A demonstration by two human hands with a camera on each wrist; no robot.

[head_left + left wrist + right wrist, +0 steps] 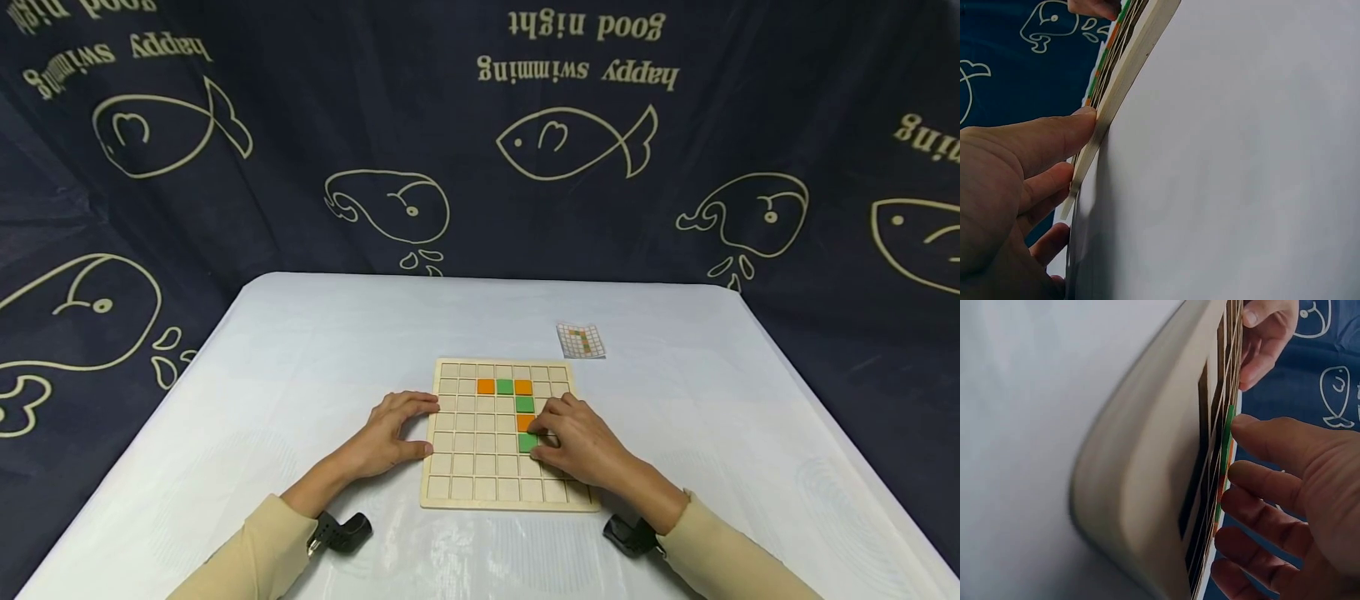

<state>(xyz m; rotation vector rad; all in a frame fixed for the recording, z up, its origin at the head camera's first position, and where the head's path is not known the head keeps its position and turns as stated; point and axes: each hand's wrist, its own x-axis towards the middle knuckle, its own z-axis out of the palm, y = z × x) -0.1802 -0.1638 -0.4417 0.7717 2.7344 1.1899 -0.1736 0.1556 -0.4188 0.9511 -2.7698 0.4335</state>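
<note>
A square wooden grid board [461, 492] lies on the table. In its second row from the top sit an orange tile [486, 387], a green tile [505, 387] and another orange tile [522, 387]. Below the last, a green [524, 404], an orange [527, 423] and a lowest green tile [527, 443] run down one column. My right hand [581, 442] is over the board's right side, thumb and fingertips at the lowest green tile, which lies in its cell. My left hand [390, 433] rests beside the board, thumb [1066, 134] and fingertips touching its left edge.
A small pattern card [581, 342] with a printed grid and coloured squares lies beyond the board's upper right corner. The white table [337, 333] ends at a dark cloth [465, 225] with fish drawings. Each wrist wears a black camera.
</note>
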